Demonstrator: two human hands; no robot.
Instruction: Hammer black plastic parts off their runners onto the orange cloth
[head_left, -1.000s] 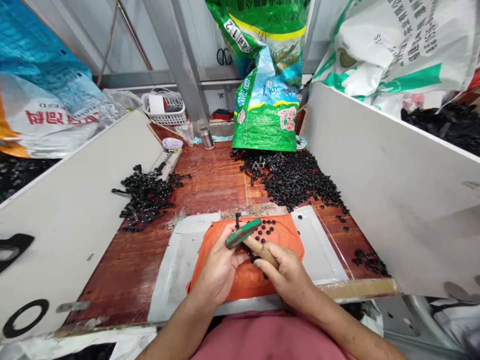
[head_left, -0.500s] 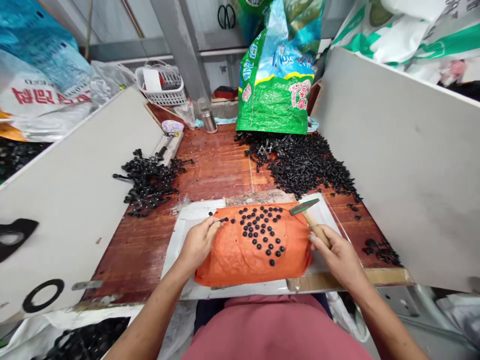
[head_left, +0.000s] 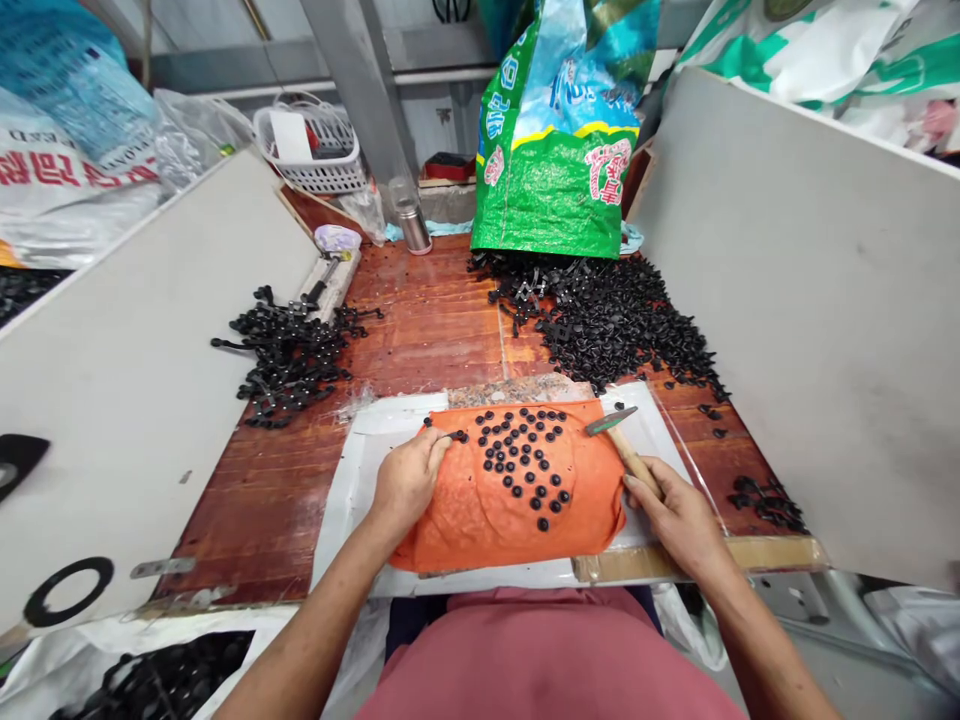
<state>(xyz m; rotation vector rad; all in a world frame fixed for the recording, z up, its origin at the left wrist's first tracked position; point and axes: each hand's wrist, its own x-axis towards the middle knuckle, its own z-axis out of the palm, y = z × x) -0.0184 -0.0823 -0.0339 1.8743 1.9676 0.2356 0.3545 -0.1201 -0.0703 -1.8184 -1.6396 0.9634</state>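
Your left hand [head_left: 405, 482] pinches a black strip [head_left: 454, 436], its long axis pointing right toward the buttons [head_left: 514, 433] on the cloth [head_left: 465, 520]. Your right hand [head_left: 686, 520], farther from them, grasps the hammer [head_left: 634, 460], head at the cloth's far right corner.

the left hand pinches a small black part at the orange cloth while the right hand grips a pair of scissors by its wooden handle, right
Not scissors: the head view shows the right hand gripping a hammer by its wooden handle.
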